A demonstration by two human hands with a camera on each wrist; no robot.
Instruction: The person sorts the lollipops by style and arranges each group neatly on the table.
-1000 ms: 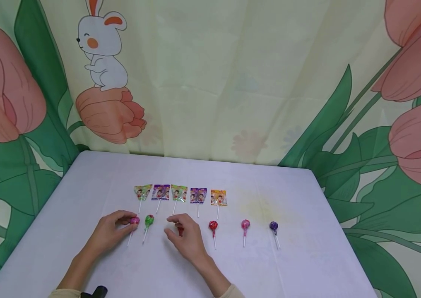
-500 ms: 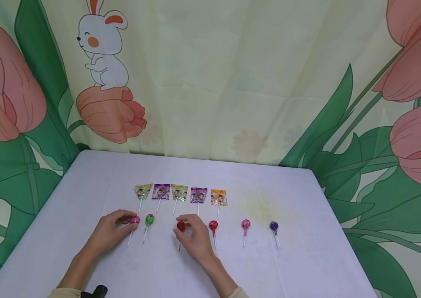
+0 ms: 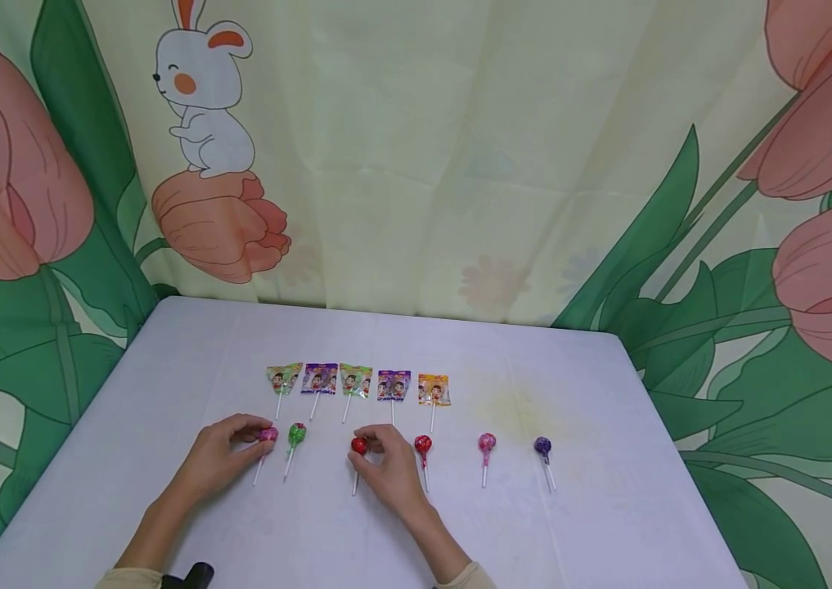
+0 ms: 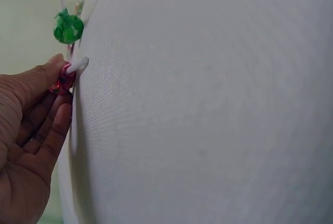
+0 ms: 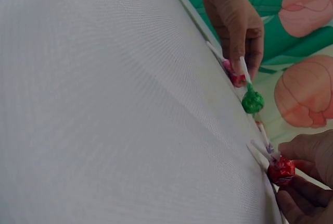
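Observation:
My left hand (image 3: 220,454) pinches the wrapped head of a pink lollipop (image 4: 63,81) between thumb and fingers, its white stick pointing toward me. Just right of it lies a green lollipop (image 3: 297,435). My right hand (image 3: 392,470) holds a red lollipop (image 5: 281,171) by its round head, thumb on the near side and fingers curled over the far side. Beside that hand, on its right, is another red lollipop (image 3: 423,444). Farther right come a second pink lollipop (image 3: 487,442) and a purple one (image 3: 542,447).
Behind this row, several lollipops in flat printed bags, among them an orange one (image 3: 433,390) and a purple one (image 3: 320,379), form a back row. A white cloth covers the table (image 3: 570,532). A printed curtain (image 3: 416,164) hangs behind it.
My right hand has moved a little right and closed its fingers on the red lollipop, which now shows more fully. My left hand stays on the pink lollipop.

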